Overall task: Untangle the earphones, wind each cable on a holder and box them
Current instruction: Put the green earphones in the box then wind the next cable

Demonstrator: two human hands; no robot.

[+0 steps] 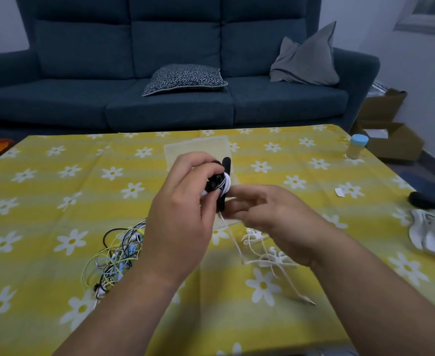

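Right, the left hand (183, 214) is curled tight round the black holder (226, 164) above the table (57, 188). The white cable (233, 238) is wound on it and trails down. The right hand (270, 217) is blurred at its lower end, grip unclear, and the tangle (116, 258) lies left.

black holder (226, 164): largely covered by the curled fingers of the left hand (183, 209); only its top prong and a strip of its lower part are exposed. right hand (270, 217): fingers motion-blurred, grip not determinable. cable tangle (116, 255): right side hidden behind the left forearm, strands not separable. white object (432, 235): cut by right edge, unidentified. clear tray (198, 150): near side hidden by both hands.
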